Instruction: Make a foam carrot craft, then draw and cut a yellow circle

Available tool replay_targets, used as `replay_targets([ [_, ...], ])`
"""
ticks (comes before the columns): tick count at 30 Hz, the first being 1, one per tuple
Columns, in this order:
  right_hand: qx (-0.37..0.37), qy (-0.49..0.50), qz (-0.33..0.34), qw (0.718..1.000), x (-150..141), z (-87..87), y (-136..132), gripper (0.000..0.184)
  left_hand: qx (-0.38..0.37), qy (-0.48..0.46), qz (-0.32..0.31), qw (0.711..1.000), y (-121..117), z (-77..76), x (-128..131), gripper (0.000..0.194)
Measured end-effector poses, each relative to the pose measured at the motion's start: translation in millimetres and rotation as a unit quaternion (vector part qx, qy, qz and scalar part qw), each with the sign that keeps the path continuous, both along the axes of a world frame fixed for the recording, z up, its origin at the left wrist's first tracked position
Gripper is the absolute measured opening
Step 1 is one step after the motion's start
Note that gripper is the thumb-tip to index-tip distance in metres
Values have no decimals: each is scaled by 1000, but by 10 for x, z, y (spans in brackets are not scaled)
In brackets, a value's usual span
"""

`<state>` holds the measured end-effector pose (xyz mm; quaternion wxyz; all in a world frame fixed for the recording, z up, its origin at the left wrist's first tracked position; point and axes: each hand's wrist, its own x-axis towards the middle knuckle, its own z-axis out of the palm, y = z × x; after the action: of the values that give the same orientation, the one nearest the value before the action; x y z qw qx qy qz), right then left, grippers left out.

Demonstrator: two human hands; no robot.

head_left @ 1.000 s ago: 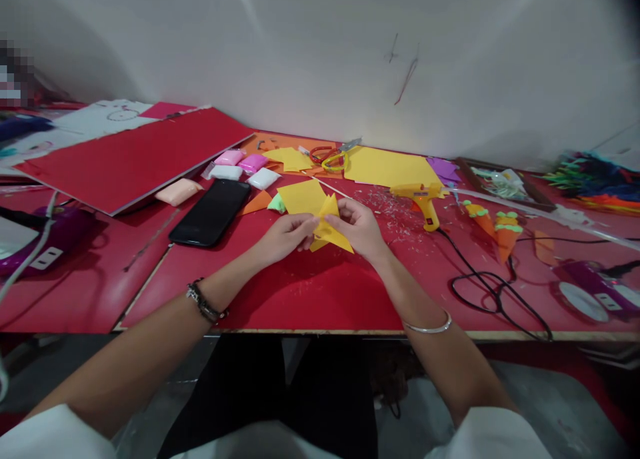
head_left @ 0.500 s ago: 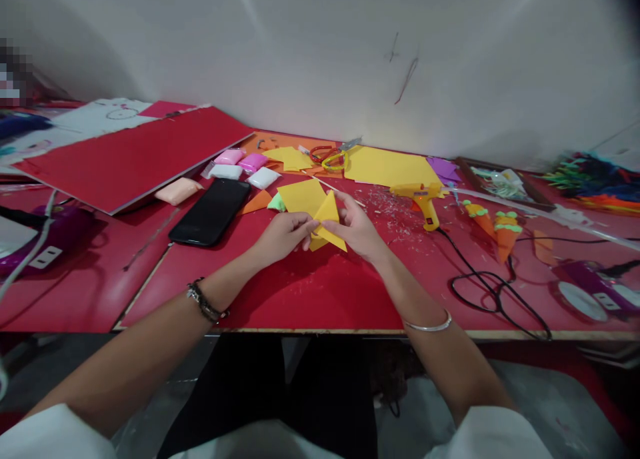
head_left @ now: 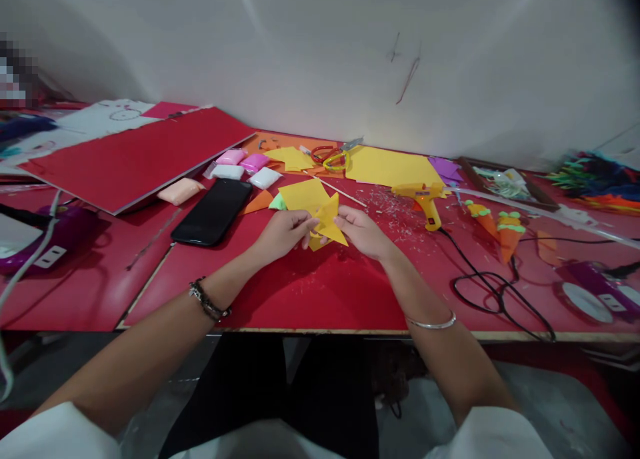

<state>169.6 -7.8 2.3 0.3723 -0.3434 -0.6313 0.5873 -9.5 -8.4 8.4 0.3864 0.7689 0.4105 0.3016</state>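
A pale wall (head_left: pixel 310 66) rose behind a red table (head_left: pixel 320 299), the broadest surface after it. On the table's left side lay a large red board (head_left: pixel 145 156), slanted, and near the wall, right of centre, a large yellow sheet (head_left: pixel 387 168). A dark tray (head_left: pixel 535 194) with small items in it stood farther right, beside purple paper (head_left: pixel 445 169). The black phone (head_left: pixel 213 212) lay flat, left of the hands.

The left hand (head_left: pixel 285 236) grasped a yellow folded piece (head_left: pixel 329 220) between thumb and fingers; the right hand (head_left: pixel 363 231) had its fingertips closed on the opposite edge. The piece was held above the table's middle, in front of a smaller yellow sheet (head_left: pixel 303 194), its points spread outward.

To the right, a yellow glue gun (head_left: pixel 425 202) lay on its side, with a looped black cord (head_left: pixel 470 270) trailing toward the table's front edge. Past it sat two orange carrot shapes (head_left: pixel 510 236) with green trim. Scissors (head_left: pixel 335 159) with yellow handles lay over orange paper. Small packets (head_left: pixel 265 178), pink, white and peach, were grouped behind and beside the phone. Smaller again were an orange piece (head_left: pixel 257 202), a green lump (head_left: pixel 277 202) touching the smaller yellow sheet, a thin stick (head_left: pixel 345 191) and, tiniest of all, pale scraps (head_left: pixel 393 209) scattered near the glue gun
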Motion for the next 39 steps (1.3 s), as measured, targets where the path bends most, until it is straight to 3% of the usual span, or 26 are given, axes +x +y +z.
replay_targets([
  [5,19,0,-44,999,19,48,-14,42,-1,-24,11,1000,18,-4,-6,35],
  [9,109,-20,-111,988,14,58,-32,44,-66,-94,32,993,39,-12,3,32],
  [15,173,-62,-57,981,19,9,-16,32,-139,-162,23,977,41,-14,5,30],
  [20,192,-54,-70,977,46,31,-6,23,-182,-149,-3,972,22,-17,21,31],
  [24,212,-88,-74,970,44,88,-35,17,-171,-182,-14,968,25,-32,34,23],
  [33,120,-85,-126,981,-19,33,-43,19,-128,-71,-78,986,10,-35,22,24],
  [39,100,-48,-129,985,-47,24,-54,20,-131,-81,-49,987,-11,-37,45,34],
])
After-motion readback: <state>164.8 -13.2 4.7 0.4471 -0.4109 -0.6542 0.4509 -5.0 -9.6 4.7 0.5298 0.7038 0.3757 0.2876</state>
